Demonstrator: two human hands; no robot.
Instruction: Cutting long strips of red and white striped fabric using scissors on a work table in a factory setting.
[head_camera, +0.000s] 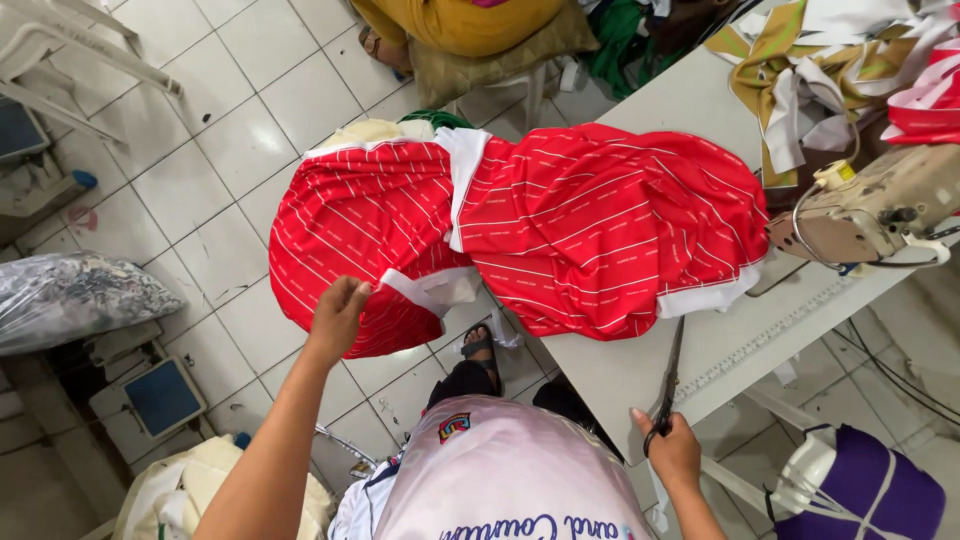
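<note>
Here, the left hand is pinching the lower edge of a red fabric garment with thin white stripes and white trim, fingers closed on the cloth where it is hanging off the near edge of the pale grey tabletop. The garment is lying draped, half over the tabletop and half over the white tiled floor. The right hand is gripping the handles of a pair of dark metal scissors, whose blades are pointing up toward the garment's white hem. A beige sewing machine is sitting just beside the cloth.
</note>
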